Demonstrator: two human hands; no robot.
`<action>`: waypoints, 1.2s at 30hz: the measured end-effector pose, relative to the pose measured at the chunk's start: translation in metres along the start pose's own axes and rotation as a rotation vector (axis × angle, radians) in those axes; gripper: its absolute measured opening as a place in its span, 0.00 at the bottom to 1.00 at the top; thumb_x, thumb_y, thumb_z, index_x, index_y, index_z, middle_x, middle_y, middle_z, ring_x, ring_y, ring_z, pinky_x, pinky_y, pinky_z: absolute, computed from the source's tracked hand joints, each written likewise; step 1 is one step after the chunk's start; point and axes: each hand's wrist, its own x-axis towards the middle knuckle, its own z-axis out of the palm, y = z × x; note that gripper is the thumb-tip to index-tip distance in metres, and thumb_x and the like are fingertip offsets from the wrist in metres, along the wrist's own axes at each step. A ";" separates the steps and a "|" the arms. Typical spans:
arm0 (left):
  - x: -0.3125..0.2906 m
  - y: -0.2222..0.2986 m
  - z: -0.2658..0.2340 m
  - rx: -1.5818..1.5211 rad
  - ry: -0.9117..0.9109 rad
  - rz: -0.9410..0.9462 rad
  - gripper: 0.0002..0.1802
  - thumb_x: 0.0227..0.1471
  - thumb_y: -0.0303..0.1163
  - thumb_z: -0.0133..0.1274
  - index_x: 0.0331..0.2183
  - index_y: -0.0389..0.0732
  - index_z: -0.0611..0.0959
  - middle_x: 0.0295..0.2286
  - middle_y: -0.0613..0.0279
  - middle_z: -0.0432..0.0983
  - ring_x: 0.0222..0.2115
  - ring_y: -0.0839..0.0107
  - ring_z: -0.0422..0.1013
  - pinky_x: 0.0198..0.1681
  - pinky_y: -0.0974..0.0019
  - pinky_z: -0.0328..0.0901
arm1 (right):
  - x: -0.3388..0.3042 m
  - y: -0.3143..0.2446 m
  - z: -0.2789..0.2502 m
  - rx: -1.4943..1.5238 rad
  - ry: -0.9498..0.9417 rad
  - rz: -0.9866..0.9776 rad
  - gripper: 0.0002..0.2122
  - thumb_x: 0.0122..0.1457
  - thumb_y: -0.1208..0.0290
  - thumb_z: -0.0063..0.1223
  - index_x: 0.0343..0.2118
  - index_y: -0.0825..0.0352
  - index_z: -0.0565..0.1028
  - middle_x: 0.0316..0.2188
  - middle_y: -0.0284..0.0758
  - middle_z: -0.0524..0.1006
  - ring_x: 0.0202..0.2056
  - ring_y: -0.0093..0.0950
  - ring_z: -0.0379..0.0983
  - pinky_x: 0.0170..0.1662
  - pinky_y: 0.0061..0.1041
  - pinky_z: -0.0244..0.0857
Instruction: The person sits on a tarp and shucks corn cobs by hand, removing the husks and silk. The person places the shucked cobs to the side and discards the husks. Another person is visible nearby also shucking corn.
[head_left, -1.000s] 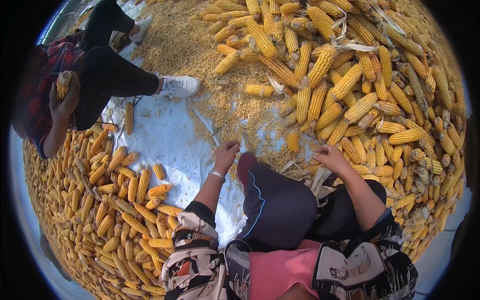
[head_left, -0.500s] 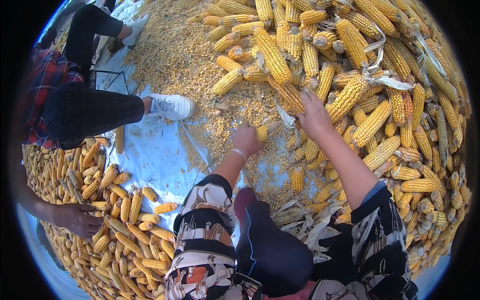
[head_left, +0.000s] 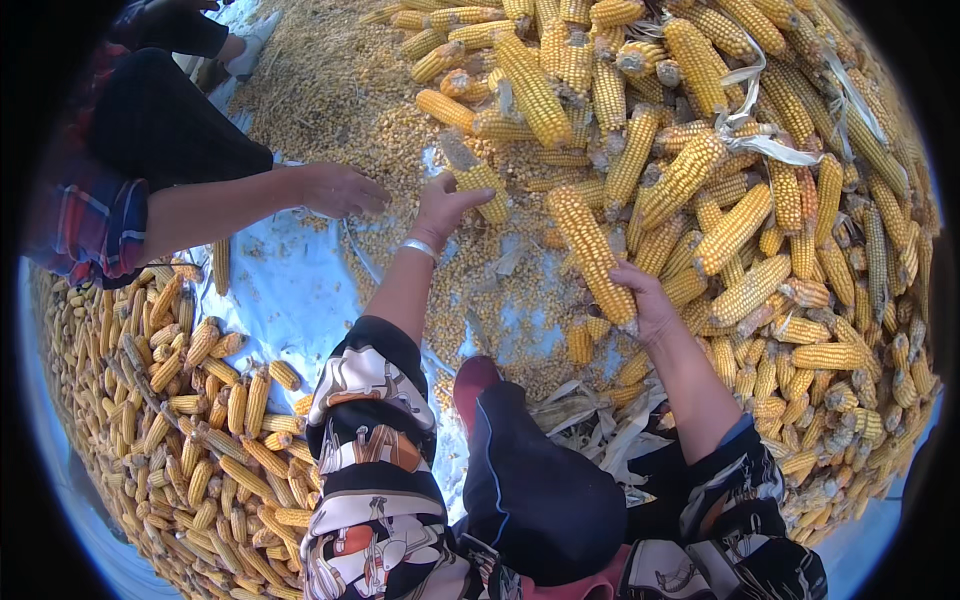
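Note:
In my right hand (head_left: 645, 300) is a long yellow ear of corn (head_left: 590, 245), gripped by its lower end and tilted, with its top pointing up and left. My left hand (head_left: 440, 212), ahead and to the left, is at a shorter ear (head_left: 482, 180) with a greyish tip. Its thumb lies across that ear, and the other fingers are partly hidden, so how firmly they hold is hard to see. Loose kernels (head_left: 455, 290) cover the sheet below both hands.
A big heap of ears (head_left: 740, 230) rises at the right, and another pile (head_left: 200, 440) lies at the left. A co-worker's hand (head_left: 345, 190) reaches in near my left hand. Dry husks (head_left: 600, 430) lie by my knee. Pale sheeting (head_left: 300, 270) shows between the piles.
My left hand has moved up and left to the shorter ear. My right hand has come down and toward me, lifting a long ear. The co-worker's arm has swung in from the left pile.

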 end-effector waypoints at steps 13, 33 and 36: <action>-0.264 -0.022 0.109 -1.424 -0.088 -0.199 0.29 0.58 0.48 0.45 0.51 0.34 0.71 0.47 0.48 0.73 0.45 0.55 0.72 0.51 0.52 0.68 | -0.106 0.085 0.088 -0.294 -0.084 -0.065 0.26 0.56 0.71 0.56 0.56 0.72 0.61 0.43 0.38 0.74 0.43 0.27 0.73 0.45 0.28 0.68; -0.693 0.004 -0.345 -1.600 0.704 1.161 0.48 0.51 0.63 0.49 0.61 0.42 0.57 0.55 0.46 0.63 0.52 0.46 0.64 0.54 0.39 0.64 | -0.277 0.101 0.420 -1.246 -1.306 -0.650 0.27 0.51 0.65 0.62 0.54 0.69 0.70 0.50 0.44 0.73 0.46 0.33 0.74 0.51 0.32 0.68; -0.711 -0.035 -0.354 -1.395 1.039 0.813 0.49 0.58 0.60 0.41 0.63 0.36 0.45 0.54 0.41 0.64 0.37 0.60 0.76 0.42 0.62 0.75 | -0.238 0.078 0.325 -1.268 -0.980 -0.461 0.26 0.50 0.62 0.62 0.51 0.69 0.72 0.45 0.40 0.76 0.44 0.31 0.75 0.47 0.30 0.69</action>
